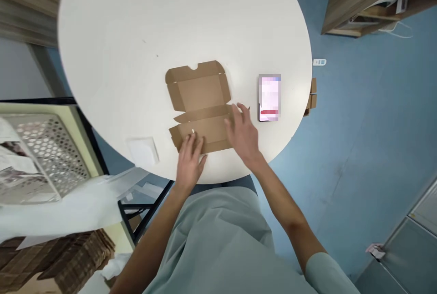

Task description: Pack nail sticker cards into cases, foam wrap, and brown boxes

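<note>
A brown cardboard box [201, 92] lies unfolded on the round white table [164, 16], its lid panel and side flaps spread out and a half-round notch in the far edge. Over the box's near left edge rests my left hand [190, 159], fingers stretched out on the cardboard. My right hand [243, 134] is at the near right corner, its fingers apart and touching or just above the side flap there. Part of that flap is hidden under the fingers.
Right of the box lies a phone [269, 98] with a blurred screen. A white square item [142, 151] sits at the table's near left edge. A rack with a perforated basket [64, 148] and stacked flat cardboard [78, 262] stand at left. A wooden shelf [362, 2] is at far right.
</note>
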Available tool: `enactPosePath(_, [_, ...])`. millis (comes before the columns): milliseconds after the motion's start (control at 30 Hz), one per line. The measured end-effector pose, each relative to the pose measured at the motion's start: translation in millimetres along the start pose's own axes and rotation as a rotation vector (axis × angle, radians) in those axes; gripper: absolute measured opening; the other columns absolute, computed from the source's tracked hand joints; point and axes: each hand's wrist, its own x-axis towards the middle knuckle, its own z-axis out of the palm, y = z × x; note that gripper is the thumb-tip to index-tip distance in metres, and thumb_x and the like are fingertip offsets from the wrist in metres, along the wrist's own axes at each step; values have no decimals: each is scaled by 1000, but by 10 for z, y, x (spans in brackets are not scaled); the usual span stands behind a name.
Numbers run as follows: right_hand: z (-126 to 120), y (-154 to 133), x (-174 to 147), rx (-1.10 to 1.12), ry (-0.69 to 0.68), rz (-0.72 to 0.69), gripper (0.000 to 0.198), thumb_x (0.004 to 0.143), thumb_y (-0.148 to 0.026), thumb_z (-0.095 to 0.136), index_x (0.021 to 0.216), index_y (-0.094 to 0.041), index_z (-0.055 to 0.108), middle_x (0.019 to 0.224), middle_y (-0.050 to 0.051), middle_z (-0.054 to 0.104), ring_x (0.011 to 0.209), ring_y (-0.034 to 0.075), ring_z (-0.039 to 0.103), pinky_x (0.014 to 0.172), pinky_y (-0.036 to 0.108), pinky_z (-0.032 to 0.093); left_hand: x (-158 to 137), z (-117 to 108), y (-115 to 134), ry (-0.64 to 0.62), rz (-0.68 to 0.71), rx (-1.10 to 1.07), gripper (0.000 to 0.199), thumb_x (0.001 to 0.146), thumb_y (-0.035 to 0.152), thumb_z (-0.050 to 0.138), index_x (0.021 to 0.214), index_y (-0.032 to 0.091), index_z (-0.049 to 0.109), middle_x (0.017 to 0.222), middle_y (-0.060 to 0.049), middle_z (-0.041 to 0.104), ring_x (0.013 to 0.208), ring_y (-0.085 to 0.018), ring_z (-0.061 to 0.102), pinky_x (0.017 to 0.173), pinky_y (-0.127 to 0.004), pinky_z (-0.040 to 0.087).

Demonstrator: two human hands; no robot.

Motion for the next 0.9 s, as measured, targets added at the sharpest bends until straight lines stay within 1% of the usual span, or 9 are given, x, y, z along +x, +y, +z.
enactPosePath(100, [178,-135,218,-2,-125,-13,67,121,-52,37,179,-20,31,178,25,42,139,36,71,94,47,76,-56,-131,-99,-2,-52,29,71,108,25,63,177,25,44,180,-20,47,169,-43,42,135,-68,41])
enactPosePath(167, [312,-162,337,25,-163,-24,69,120,-52,40,181,-21,26,177,26,43,134,36,74,93,48,76,-36,-188,-149,-11,-56,19,73,106,19,61,176,27,46,177,-18,51,165,-41,49,134,-63,44])
enactPosePath(300, [452,-123,434,63,-174,-89,66,121,-45,40,181,-26,24,172,22,49,135,34,73,94,46,77,81,-273,-170,36,-83,33,57,101,19,65,158,28,68,164,-12,67,148,-34,67,129,-52,53])
enactPosePath(433, [356,-38,352,32,-252,-156,74,117,-53,54,182,-32,24,170,19,51,140,35,71,91,43,77,184,-318,-113,149,-136,53,36,99,22,69,132,30,81,147,-4,79,129,-30,80,115,-45,64])
enactPosePath(600, [175,85,113,41,-352,-264,120,99,-54,86,185,-41,3,185,17,32,150,41,66,97,48,76,250,-262,-20,234,-268,-28,26,94,29,71,118,29,82,135,-5,84,125,-32,82,115,-52,65])
enactPosePath(700, [160,159,12,68,-376,-304,131,96,-47,91,184,-45,-6,189,15,23,149,40,67,102,51,75,277,-185,11,317,-457,-212,61,85,36,80,145,28,69,141,-10,80,125,-33,82,109,-54,68])
enactPosePath(800, [191,199,-9,92,-367,-313,129,99,-44,88,183,-47,-10,189,14,23,148,39,68,105,51,74,314,-142,13,379,-531,-333,107,78,39,84,174,27,39,157,-16,68,127,-34,80,105,-55,70])
enactPosePath(833, [202,202,-4,99,-361,-311,128,100,-43,87,183,-47,-11,189,14,23,148,39,69,105,52,74,328,-143,12,375,-528,-326,110,77,39,85,175,27,37,160,-17,64,126,-34,80,105,-55,70])
enactPosePath(900, [220,198,11,107,-352,-307,127,101,-43,86,183,-47,-12,189,14,23,147,40,69,106,53,73,356,-160,15,344,-515,-282,97,79,40,84,169,26,51,160,-17,63,122,-34,80,104,-56,70])
